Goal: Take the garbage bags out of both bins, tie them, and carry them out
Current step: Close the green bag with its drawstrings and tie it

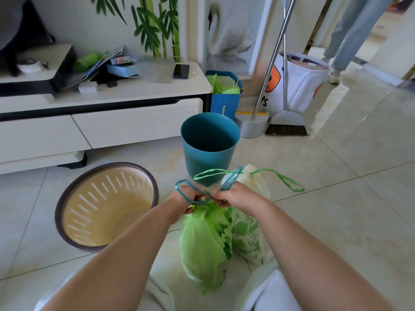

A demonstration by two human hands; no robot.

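A green garbage bag (pixel 203 245) hangs gathered at its neck between my hands. My left hand (pixel 187 199) and my right hand (pixel 233 196) both grip its blue drawstring (pixel 183 191), which loops over my left wrist and right fingers. Beside it on the floor stands a white bag with a green leaf print (pixel 249 239), its green drawstring (pixel 289 184) lying loose in loops. The teal bin (pixel 210 142) stands upright and bagless behind the bags. The beige slotted bin (pixel 105 206) with a dark rim sits at the left, also bagless.
A low white TV cabinet (pixel 101 122) runs along the left. A blue paper bag (pixel 225 102), a dustpan (pixel 252 125), a broom (pixel 287 125) and a white basket (pixel 298 86) stand behind the teal bin. A person's legs (pixel 350 34) are at the doorway, top right.
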